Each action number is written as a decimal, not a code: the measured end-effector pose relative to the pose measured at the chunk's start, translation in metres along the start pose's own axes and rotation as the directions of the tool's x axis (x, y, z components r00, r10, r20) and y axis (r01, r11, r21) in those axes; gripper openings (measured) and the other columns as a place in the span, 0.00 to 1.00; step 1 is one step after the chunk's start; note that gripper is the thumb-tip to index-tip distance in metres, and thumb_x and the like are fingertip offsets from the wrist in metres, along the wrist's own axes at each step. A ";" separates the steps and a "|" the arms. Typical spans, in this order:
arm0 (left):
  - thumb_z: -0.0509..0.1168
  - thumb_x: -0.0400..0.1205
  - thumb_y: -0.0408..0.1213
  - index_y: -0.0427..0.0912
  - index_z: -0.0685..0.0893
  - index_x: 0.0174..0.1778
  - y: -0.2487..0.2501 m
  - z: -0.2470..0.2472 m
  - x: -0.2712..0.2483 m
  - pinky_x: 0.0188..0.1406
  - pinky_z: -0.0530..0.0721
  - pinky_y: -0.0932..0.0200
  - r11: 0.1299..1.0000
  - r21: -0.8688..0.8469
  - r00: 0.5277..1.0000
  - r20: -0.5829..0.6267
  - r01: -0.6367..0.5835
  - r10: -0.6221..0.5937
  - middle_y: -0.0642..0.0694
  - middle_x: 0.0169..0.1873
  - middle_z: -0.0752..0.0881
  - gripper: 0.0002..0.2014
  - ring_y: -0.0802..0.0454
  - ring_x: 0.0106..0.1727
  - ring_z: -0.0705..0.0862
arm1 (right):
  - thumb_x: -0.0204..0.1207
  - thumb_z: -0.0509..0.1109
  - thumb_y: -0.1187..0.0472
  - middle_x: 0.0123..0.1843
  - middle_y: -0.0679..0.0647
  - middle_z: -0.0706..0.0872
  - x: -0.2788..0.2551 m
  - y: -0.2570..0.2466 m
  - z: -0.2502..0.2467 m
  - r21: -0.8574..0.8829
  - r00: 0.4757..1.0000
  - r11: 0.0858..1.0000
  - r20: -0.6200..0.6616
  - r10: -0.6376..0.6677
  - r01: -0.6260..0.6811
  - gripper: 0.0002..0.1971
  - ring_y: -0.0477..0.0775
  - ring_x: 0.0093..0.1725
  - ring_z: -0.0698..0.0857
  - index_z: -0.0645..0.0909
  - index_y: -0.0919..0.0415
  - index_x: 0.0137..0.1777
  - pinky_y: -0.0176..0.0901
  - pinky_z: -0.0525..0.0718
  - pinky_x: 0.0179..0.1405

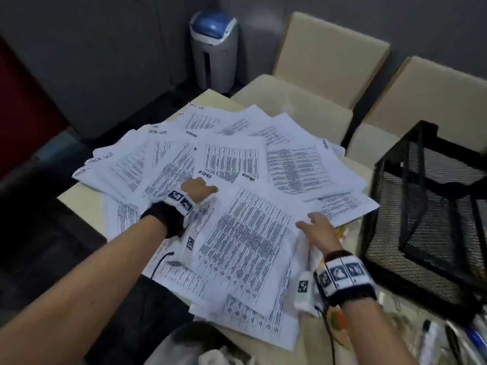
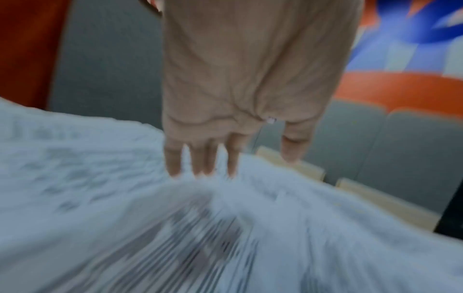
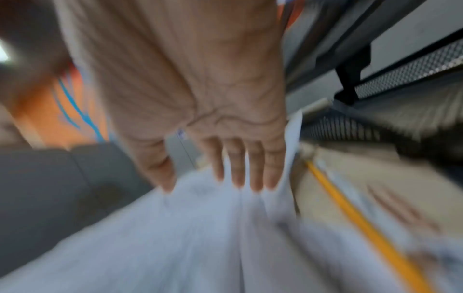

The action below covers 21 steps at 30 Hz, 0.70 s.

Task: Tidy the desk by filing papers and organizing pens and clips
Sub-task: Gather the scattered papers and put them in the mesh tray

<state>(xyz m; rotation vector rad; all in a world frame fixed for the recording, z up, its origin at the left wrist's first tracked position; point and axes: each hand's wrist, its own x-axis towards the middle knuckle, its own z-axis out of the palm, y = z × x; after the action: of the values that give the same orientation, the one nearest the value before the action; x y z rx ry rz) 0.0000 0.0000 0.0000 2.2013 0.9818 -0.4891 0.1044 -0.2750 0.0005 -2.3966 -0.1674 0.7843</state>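
Note:
A wide fan of printed white papers (image 1: 237, 164) covers most of the cream desk (image 1: 79, 198). My left hand (image 1: 197, 189) lies flat on the sheets near the middle, its straight fingers (image 2: 200, 160) touching the paper (image 2: 125, 198). My right hand (image 1: 315, 227) rests at the right edge of the near sheets, fingers (image 3: 238, 170) straight on the paper (image 3: 200, 228). A yellow pencil (image 3: 363, 224) lies on the desk just right of that hand, half under the sheets. Both wrist views are blurred.
A black mesh file tray (image 1: 432, 206) stands at the right. Pens (image 1: 432, 335) lie at the bottom right. Two cream chairs (image 1: 324, 64) stand behind the desk, a grey bin with a blue lid (image 1: 213, 48) in the corner. A waste bag (image 1: 210, 349) sits below the near edge.

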 end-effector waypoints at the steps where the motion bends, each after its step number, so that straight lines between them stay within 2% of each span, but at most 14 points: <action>1: 0.57 0.82 0.57 0.34 0.59 0.80 -0.005 0.005 0.000 0.77 0.63 0.44 0.991 0.050 0.991 -0.055 0.122 -0.119 0.34 0.80 0.60 0.38 0.36 0.80 0.62 | 0.75 0.70 0.56 0.64 0.65 0.75 0.007 -0.002 0.012 -0.013 0.999 0.999 -0.018 0.048 -0.049 0.24 0.59 0.64 0.77 0.71 0.67 0.66 0.44 0.73 0.55; 3: 0.58 0.78 0.64 0.32 0.49 0.82 -0.015 0.012 -0.003 0.78 0.59 0.40 0.952 0.013 0.945 -0.131 0.305 -0.301 0.30 0.81 0.52 0.48 0.33 0.82 0.54 | 0.72 0.73 0.53 0.66 0.69 0.74 0.011 -0.009 0.030 0.005 0.988 0.992 -0.091 0.127 -0.127 0.30 0.63 0.66 0.76 0.68 0.70 0.68 0.50 0.76 0.60; 4: 0.58 0.76 0.66 0.31 0.47 0.82 -0.019 0.016 -0.006 0.79 0.58 0.38 0.947 -0.020 0.934 -0.163 0.319 -0.318 0.30 0.81 0.50 0.51 0.33 0.82 0.53 | 0.72 0.73 0.53 0.70 0.69 0.72 0.010 -0.015 0.039 0.035 0.982 0.988 -0.116 0.151 -0.148 0.34 0.66 0.70 0.73 0.65 0.71 0.71 0.55 0.75 0.66; 7: 0.61 0.74 0.67 0.31 0.51 0.80 -0.022 0.032 -0.005 0.76 0.62 0.36 0.966 -0.136 0.941 -0.234 0.218 -0.245 0.30 0.79 0.53 0.52 0.31 0.80 0.56 | 0.72 0.73 0.56 0.73 0.69 0.71 0.004 -0.025 0.069 0.053 0.978 0.988 -0.143 0.152 -0.146 0.35 0.68 0.72 0.72 0.63 0.73 0.72 0.57 0.74 0.69; 10: 0.70 0.76 0.50 0.30 0.59 0.76 -0.015 0.049 -0.002 0.67 0.75 0.47 0.943 -0.329 0.952 -0.267 0.057 -0.151 0.31 0.73 0.60 0.41 0.34 0.70 0.71 | 0.73 0.72 0.62 0.65 0.66 0.79 -0.005 -0.042 0.093 0.147 0.990 0.987 -0.115 0.079 -0.062 0.27 0.64 0.60 0.81 0.66 0.70 0.68 0.47 0.79 0.54; 12: 0.66 0.79 0.37 0.29 0.72 0.64 -0.012 0.058 -0.003 0.42 0.81 0.57 0.938 -0.343 0.966 -0.254 -0.045 -0.046 0.34 0.58 0.74 0.21 0.41 0.49 0.78 | 0.74 0.69 0.64 0.56 0.64 0.80 -0.016 -0.048 0.102 0.186 0.995 0.982 -0.088 0.050 -0.033 0.25 0.61 0.49 0.81 0.63 0.69 0.67 0.46 0.79 0.44; 13: 0.63 0.81 0.34 0.31 0.77 0.52 -0.011 0.057 -0.003 0.30 0.78 0.62 0.934 -0.338 0.962 -0.273 -0.113 0.017 0.37 0.45 0.78 0.10 0.45 0.40 0.78 | 0.74 0.68 0.64 0.51 0.62 0.80 -0.022 -0.048 0.102 0.159 0.996 0.987 -0.077 0.045 -0.032 0.24 0.60 0.45 0.80 0.63 0.68 0.67 0.45 0.79 0.41; 14: 0.61 0.82 0.35 0.34 0.78 0.38 -0.012 0.052 0.000 0.24 0.75 0.66 0.926 -0.329 0.945 -0.320 -0.184 0.075 0.40 0.34 0.78 0.09 0.48 0.32 0.76 | 0.74 0.67 0.64 0.49 0.61 0.79 -0.027 -0.046 0.100 0.100 0.997 0.994 -0.064 0.045 -0.038 0.22 0.59 0.44 0.80 0.65 0.67 0.65 0.45 0.78 0.40; 15: 0.60 0.83 0.38 0.37 0.76 0.30 -0.012 0.043 0.003 0.23 0.75 0.66 0.923 -0.301 0.917 -0.383 -0.239 0.113 0.40 0.28 0.77 0.15 0.48 0.29 0.76 | 0.74 0.67 0.64 0.47 0.59 0.80 -0.031 -0.043 0.096 0.018 0.998 0.999 -0.058 0.039 -0.038 0.18 0.58 0.44 0.81 0.70 0.67 0.61 0.43 0.77 0.40; 16: 0.58 0.84 0.44 0.37 0.79 0.30 -0.013 0.032 0.010 0.31 0.81 0.63 0.930 -0.253 0.893 -0.427 -0.267 0.140 0.37 0.31 0.80 0.19 0.45 0.33 0.80 | 0.74 0.67 0.63 0.46 0.58 0.82 -0.036 -0.041 0.089 -0.059 0.998 0.998 -0.067 0.019 -0.023 0.12 0.58 0.44 0.81 0.75 0.66 0.56 0.42 0.77 0.39; 17: 0.56 0.83 0.49 0.37 0.85 0.43 -0.016 0.023 0.019 0.51 0.84 0.52 0.956 -0.168 0.891 -0.430 -0.240 0.148 0.32 0.48 0.83 0.20 0.38 0.50 0.83 | 0.74 0.67 0.63 0.42 0.57 0.83 -0.042 -0.040 0.079 -0.111 0.996 0.994 -0.093 -0.012 0.002 0.07 0.57 0.44 0.81 0.78 0.65 0.49 0.40 0.75 0.37; 18: 0.54 0.83 0.54 0.45 0.83 0.62 -0.020 0.016 0.026 0.68 0.73 0.39 0.987 -0.059 0.928 -0.353 -0.146 0.116 0.34 0.69 0.75 0.21 0.34 0.70 0.73 | 0.75 0.67 0.62 0.37 0.55 0.81 -0.047 -0.042 0.067 -0.139 0.989 0.989 -0.129 -0.066 0.048 0.04 0.55 0.41 0.80 0.79 0.64 0.44 0.39 0.71 0.31; 19: 0.52 0.83 0.58 0.54 0.69 0.76 -0.026 0.011 0.033 0.76 0.58 0.33 0.996 0.056 0.970 -0.231 -0.071 0.082 0.38 0.81 0.58 0.26 0.33 0.81 0.57 | 0.76 0.67 0.62 0.33 0.52 0.78 -0.049 -0.046 0.054 -0.154 0.976 0.982 -0.170 -0.134 0.108 0.05 0.54 0.38 0.78 0.79 0.63 0.41 0.38 0.67 0.25; 21: 0.50 0.81 0.64 0.62 0.45 0.82 -0.040 0.011 0.042 0.78 0.43 0.29 0.972 0.231 0.997 -0.053 -0.046 0.060 0.42 0.83 0.37 0.35 0.33 0.83 0.38 | 0.78 0.68 0.61 0.29 0.52 0.76 -0.044 -0.056 0.029 -0.086 0.935 0.975 -0.275 -0.222 0.206 0.09 0.54 0.33 0.75 0.77 0.62 0.37 0.29 0.62 0.21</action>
<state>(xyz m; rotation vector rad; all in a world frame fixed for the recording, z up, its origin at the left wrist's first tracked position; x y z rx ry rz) -0.0037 0.0337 -0.0486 2.4544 0.9339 -0.5380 0.0555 -0.2274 0.0368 -2.4598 -0.3312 0.3350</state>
